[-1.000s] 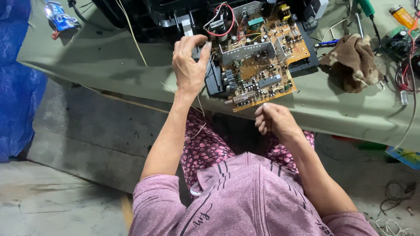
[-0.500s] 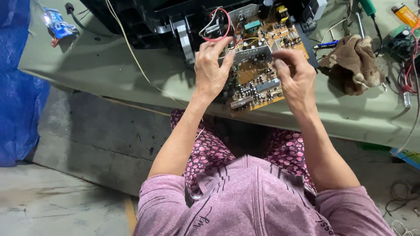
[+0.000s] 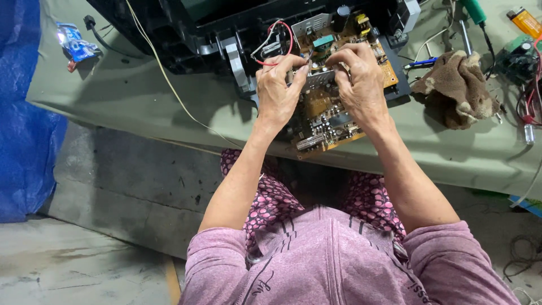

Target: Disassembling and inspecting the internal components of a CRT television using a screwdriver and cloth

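Both hands, left hand and right hand, are pinching, seemingly, a ribbed metal part on the amber circuit board; a crinkled blue packet is lying apart.

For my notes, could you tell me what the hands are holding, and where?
Both hands, left hand and right hand, pinch something small above the circuit board; what exactly cannot be told.

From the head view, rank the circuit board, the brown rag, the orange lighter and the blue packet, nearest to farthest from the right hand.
1. Circuit board: under the right hand, touching it.
2. Brown rag: on the table, to its right.
3. Orange lighter: far right corner.
4. Blue packet: far left, past the left hand.
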